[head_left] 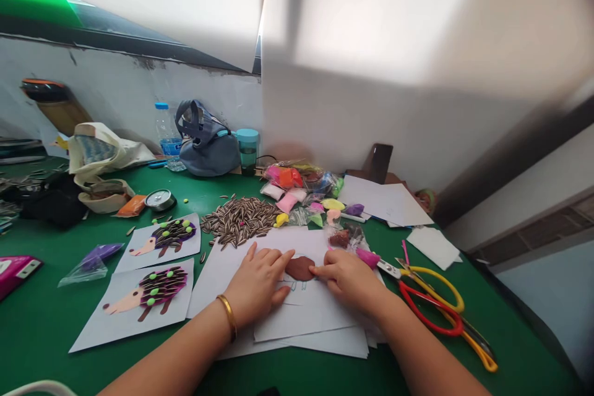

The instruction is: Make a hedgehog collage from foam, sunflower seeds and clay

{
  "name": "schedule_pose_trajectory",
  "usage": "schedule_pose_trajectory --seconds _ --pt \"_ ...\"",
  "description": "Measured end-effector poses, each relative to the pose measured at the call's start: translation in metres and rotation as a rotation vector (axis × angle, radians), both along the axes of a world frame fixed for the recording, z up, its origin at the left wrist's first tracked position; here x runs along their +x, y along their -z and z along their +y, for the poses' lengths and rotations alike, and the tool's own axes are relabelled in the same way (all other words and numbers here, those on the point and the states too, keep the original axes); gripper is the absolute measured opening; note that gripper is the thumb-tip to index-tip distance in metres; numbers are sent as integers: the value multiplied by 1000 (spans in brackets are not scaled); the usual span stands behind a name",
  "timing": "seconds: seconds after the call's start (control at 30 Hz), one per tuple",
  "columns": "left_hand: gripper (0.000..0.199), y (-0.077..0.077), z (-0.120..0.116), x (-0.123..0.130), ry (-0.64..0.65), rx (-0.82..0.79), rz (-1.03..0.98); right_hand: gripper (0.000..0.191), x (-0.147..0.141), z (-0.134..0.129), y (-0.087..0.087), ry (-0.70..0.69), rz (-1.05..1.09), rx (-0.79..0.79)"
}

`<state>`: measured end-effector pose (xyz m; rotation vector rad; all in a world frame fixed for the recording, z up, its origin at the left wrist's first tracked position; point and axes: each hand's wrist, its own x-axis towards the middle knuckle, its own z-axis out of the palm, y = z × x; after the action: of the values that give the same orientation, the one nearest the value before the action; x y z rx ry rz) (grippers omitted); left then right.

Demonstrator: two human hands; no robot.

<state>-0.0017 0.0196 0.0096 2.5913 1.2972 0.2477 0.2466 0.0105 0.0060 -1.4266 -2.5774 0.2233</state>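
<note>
A flattened oval of brown modelling clay (pixel 300 268) lies on a white sheet of paper (pixel 315 315) marked with a few blue lines. My left hand (pixel 258 278), with a gold bangle on the wrist, rests on the paper with its fingers apart, fingertips at the clay's left edge. From the other side, my right hand (pixel 347 275) presses its outstretched index fingertip on the clay's right edge, its other fingers partly bent. On the left lie two papers bearing finished-looking hedgehog pictures, an upper hedgehog (pixel 167 237) and a lower hedgehog (pixel 151 291), with dark seed spines and green balls.
Behind my hands is a heap of striped sunflower seeds (pixel 241 221), with bags of coloured clay (pixel 290 179) beyond. Yellow-handled and red-handled scissors (pixel 431 309) lie at the right. A blue bag (pixel 208 148), a water bottle (pixel 169 139) and a phone (pixel 380 163) stand along the wall.
</note>
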Motion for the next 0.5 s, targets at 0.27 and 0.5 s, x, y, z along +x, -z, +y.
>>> schedule_pose_trajectory --seconds 0.27,0.5 --pt "80 6 6 -5 -14 -49 -92 58 -23 -4 2 -105 0 16" --pt "84 7 8 -6 -17 -59 -115 53 -31 -4 4 -164 20 16"
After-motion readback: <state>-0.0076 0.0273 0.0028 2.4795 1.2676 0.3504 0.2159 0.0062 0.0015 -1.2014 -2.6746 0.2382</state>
